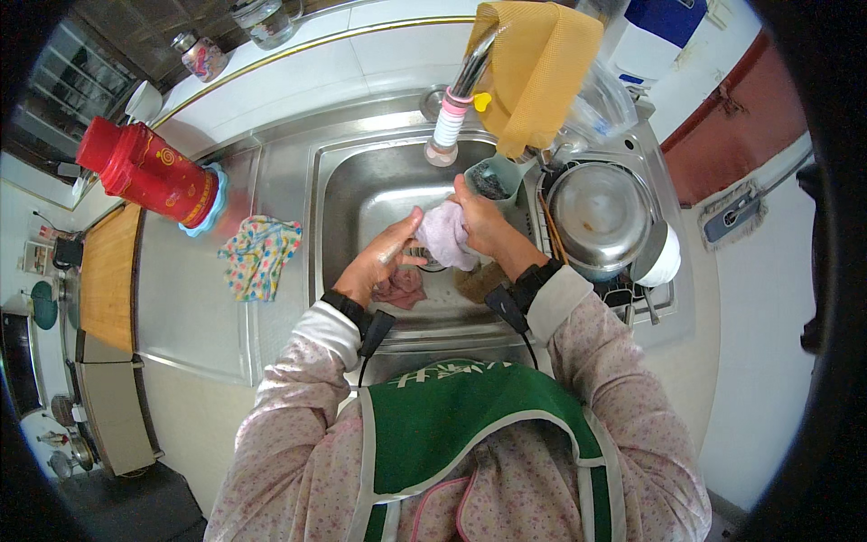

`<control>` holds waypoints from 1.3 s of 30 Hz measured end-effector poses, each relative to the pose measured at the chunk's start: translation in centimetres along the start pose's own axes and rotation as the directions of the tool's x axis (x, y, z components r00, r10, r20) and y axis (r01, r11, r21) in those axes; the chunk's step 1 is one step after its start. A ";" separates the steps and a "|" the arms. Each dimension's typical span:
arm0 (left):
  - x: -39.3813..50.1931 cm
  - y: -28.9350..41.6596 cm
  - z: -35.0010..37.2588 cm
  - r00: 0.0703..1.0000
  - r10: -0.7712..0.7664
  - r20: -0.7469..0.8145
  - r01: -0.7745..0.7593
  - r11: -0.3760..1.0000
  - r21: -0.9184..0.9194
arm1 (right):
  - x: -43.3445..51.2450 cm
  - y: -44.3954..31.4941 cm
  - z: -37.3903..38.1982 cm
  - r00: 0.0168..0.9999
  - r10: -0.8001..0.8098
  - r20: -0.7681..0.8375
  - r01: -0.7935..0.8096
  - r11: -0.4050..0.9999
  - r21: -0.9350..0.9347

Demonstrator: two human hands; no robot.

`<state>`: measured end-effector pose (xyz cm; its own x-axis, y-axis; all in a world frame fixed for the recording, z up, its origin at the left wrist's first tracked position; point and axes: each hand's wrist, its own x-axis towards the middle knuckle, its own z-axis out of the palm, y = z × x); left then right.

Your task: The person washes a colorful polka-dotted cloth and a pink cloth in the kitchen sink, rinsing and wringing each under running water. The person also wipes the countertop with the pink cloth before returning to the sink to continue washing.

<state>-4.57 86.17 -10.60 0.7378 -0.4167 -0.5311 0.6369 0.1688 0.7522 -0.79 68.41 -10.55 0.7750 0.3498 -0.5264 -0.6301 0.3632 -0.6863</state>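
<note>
Over the stainless steel sink (366, 196), my right hand (482, 227) grips a bunched pale lilac cloth (445, 234). My left hand (389, 254) is beside the cloth's left side, fingers apart; whether a fingertip touches it I cannot tell. A crumpled pink cloth (401, 288) lies in the sink below my left hand. Under my right wrist, also in the sink, is a brownish sponge or scouring pad (481, 281), partly hidden. The faucet's white and pink nozzle (444, 139) hangs above the basin. A pale green holder (500, 177) with a dark scrubber stands at the basin's back right.
A red thermos (159, 173) and a polka-dot cloth (261, 257) are on the left counter. Right of the sink, a metal pan or lid (599, 213), a white bowl (664, 254) and chopsticks (553, 227) sit on a rack. A yellow cloth (542, 68) hangs over the faucet.
</note>
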 end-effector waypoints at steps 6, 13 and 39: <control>-0.1 0.1 0.5 0.984 0.128 -0.127 -0.123 0.991 0.045 | 0.7 -0.2 -0.5 0.949 -0.115 0.293 0.157 0.980 -0.124; 1.3 -0.7 -0.7 0.953 0.248 -0.172 -0.302 0.793 -0.529 | -0.4 0.5 -2.3 0.981 0.157 -0.116 -0.189 0.916 -0.354; 3.3 -2.3 3.3 0.788 0.461 -0.408 -0.349 0.880 0.321 | -1.2 2.8 4.1 0.751 -0.651 0.108 0.462 0.402 -0.790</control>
<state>-4.33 81.47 -12.75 0.9662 0.1144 -0.2310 0.2317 0.0070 0.9728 -3.69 72.58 -9.78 0.9873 0.1189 0.1057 0.1432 -0.3746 -0.9161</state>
